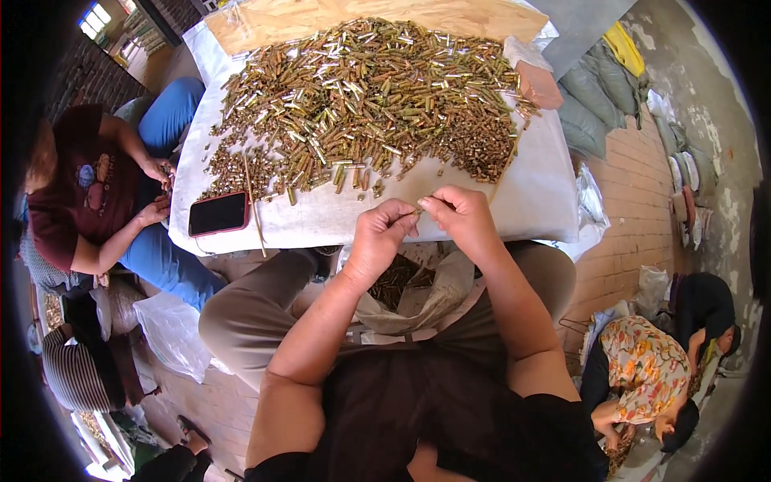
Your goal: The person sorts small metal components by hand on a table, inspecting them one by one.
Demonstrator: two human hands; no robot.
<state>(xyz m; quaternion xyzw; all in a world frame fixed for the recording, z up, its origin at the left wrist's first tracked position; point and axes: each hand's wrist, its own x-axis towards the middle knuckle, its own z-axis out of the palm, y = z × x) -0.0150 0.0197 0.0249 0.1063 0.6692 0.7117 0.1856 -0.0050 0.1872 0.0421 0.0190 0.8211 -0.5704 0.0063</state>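
Two hands meet just above the near edge of the white-covered table [530,201]: my left hand [377,237] and my right hand [462,217] have their fingertips pinched together on one small brass-coloured metal piece [418,209], held between them in the air. Both hands are closed on it, thumbs and forefingers pressed in. Just beyond them on the cloth lies a wide heap of small brass and silver tubes [369,96], spread across most of the table. Below my wrists, in my lap, an open pale bag [438,297] holds more of the same dark brass pieces. To the left on the cloth rests a red-cased phone [218,213], screen dark, with a thin wooden stick [254,205] just beside it. At the table's left side another person in a maroon top has both hands [158,189] at the edge of the cloth. A plywood board [361,16] lies at the far end
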